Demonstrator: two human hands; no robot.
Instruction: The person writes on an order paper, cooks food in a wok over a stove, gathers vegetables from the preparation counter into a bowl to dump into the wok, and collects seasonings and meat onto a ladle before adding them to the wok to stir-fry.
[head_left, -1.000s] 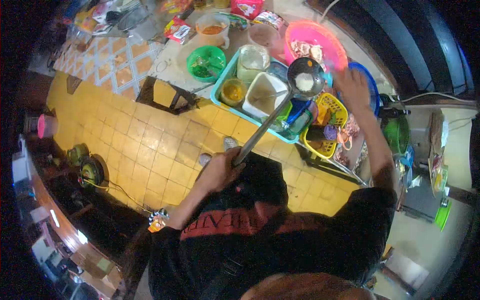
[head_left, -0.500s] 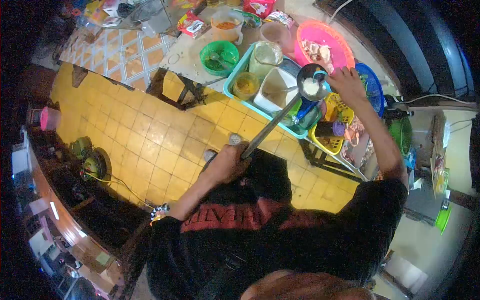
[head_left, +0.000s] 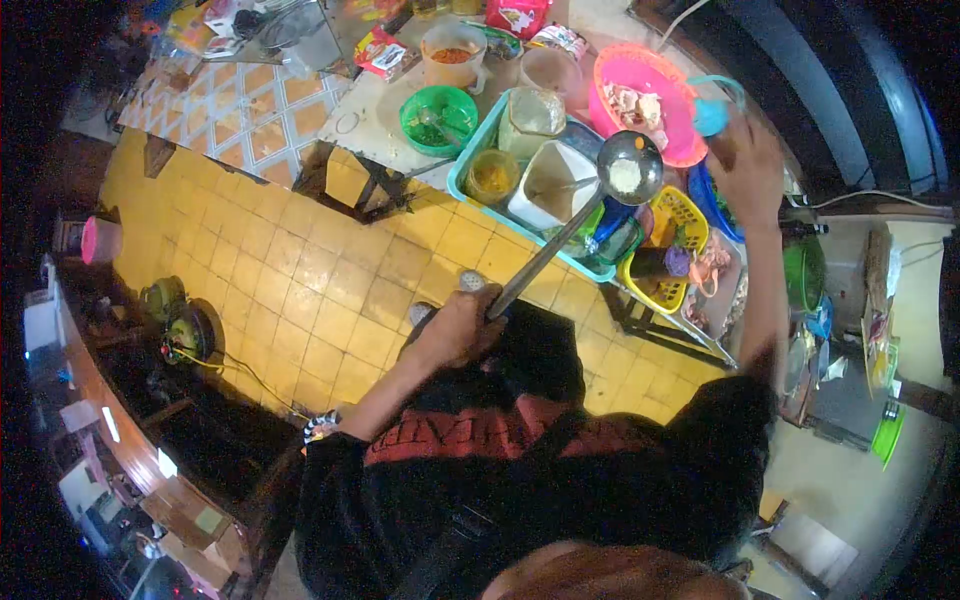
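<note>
My left hand (head_left: 465, 325) is closed around the long handle of a metal ladle (head_left: 545, 265). The ladle's dark round bowl hangs over the turquoise tray (head_left: 462, 165) and carries a small heap of white stuff, with an orange bit near its rim. Beyond the bowl, my right hand (head_left: 750, 165) is smeared by motion. At its fingers is a light-blue plastic item (head_left: 712, 115), also blurred, its exact kind unclear. Beside that hand stands a pink basin (head_left: 683, 140) with pale pieces in it. A white square tub (head_left: 548, 215) and a cloudy container (head_left: 531, 110) sit in the tray.
A green bowl (head_left: 410, 128) and an orange-filled tub (head_left: 470, 75) stand left of the tray. To the right are a yellow basket (head_left: 632, 272) and a blue basket (head_left: 712, 205). Yellow tiled floor (head_left: 330, 270) stretches below. A gas cylinder (head_left: 190, 330) stands at the left.
My right hand has moved from above the ladle's bowl up and to the right with the light-blue item, leaving the bowl in full view. The ladle has barely shifted in my left hand.
</note>
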